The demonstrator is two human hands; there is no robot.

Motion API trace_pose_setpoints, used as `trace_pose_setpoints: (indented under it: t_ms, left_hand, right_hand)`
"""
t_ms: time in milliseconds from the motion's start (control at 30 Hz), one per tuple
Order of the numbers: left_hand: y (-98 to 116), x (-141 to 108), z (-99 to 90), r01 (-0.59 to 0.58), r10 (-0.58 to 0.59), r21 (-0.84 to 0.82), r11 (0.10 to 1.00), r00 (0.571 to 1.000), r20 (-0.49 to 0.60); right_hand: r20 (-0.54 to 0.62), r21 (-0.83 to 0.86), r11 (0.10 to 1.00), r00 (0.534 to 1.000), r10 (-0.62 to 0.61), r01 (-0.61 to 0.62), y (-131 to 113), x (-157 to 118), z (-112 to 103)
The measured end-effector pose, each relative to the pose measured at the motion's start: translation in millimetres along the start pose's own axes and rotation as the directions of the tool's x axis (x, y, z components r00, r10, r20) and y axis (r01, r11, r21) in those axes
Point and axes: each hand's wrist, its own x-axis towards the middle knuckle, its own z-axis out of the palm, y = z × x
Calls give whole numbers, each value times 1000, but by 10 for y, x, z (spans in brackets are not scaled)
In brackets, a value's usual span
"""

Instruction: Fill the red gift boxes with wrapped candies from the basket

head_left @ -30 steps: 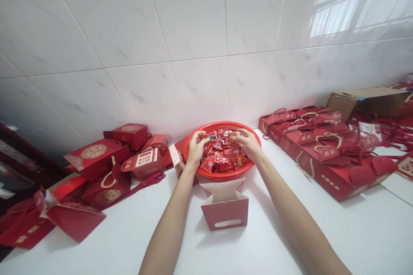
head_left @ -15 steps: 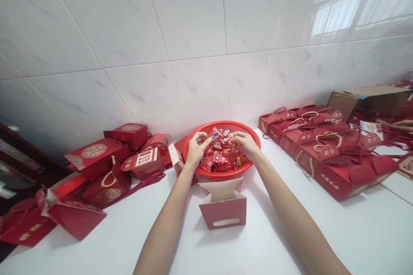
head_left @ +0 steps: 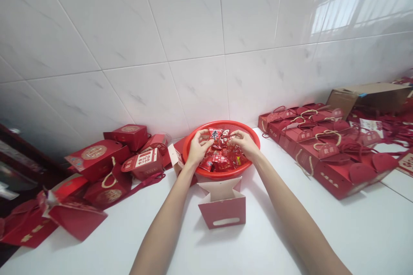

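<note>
The left hand (head_left: 197, 148) reaches over the near-left side of a red plastic basket (head_left: 221, 175), its thumb and fingers closed on the edge of a red packet (head_left: 215, 135) with a large dark character on a white patch. That packet is tilted up above a heap of similar glossy red packets (head_left: 222, 161) lying inside the basket. The right hand (head_left: 248, 144) is over the basket's right side, thumb and forefinger close together near the heap; whether anything is pinched between them I cannot tell. The two hands are apart, with the packet between them.

Just in front of the basket, an open red box (head_left: 222, 215) stands upright on the white worktop (head_left: 226, 253), its pale inside showing and a slot in its front. Another box with a raised pale flap (head_left: 176, 157) sits beside the basket's left edge. Red gift boxes (head_left: 97, 152) lie jumbled farther left, and rows of boxes with cord handles (head_left: 325, 172) stand on the right, near a brown carton (head_left: 343, 101)
</note>
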Motion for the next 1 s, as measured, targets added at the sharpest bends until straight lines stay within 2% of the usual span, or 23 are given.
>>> trace_pose_setpoints:
  t_ms: [100, 267, 367, 433, 467, 567, 667, 767, 1000]
  left_hand:
    - [-9, -2, 11, 33, -35, 25, 999, 997, 74]
    - [-55, 7, 37, -3, -10, 59, 998, 976, 216]
    - [-81, 12, 39, -16, -2, 100, 995, 984, 176]
    - [-89, 12, 33, -36, 15, 135, 990, 988, 155]
    - [-90, 12, 30, -53, 22, 167, 985, 983, 184]
    - [-84, 22, 39, -114, -6, 291, 950, 925, 381]
    - [-83, 72, 87, -155, -67, 365, 918, 848, 526]
    - [-99, 168, 167, -181, -106, 406, 896, 800, 590]
    - [-158, 324, 438, -282, -183, 524, 804, 721, 669]
  right_hand:
    - [53, 41, 999, 998, -17, 15, -2, -6, 11]
    - [97, 21, 998, 994, -59, 57, -21, -25, 11]
    - [-10, -6, 996, 996, -87, 87, -17, -20, -1]
    - [-137, -7, 995, 986, -95, 95, -3, -2, -6]
    - [-205, -3, 993, 972, -112, 114, 7, 10, -9]
    - [-336, 16, 979, 924, -184, 201, 40, 49, -18]
    - [-342, 55, 972, 919, -196, 228, 64, 72, -35]
    - [-355, 107, 973, 922, -154, 204, 69, 77, -47]
    - [-398, 139, 976, 912, -100, 168, 68, 91, -55]
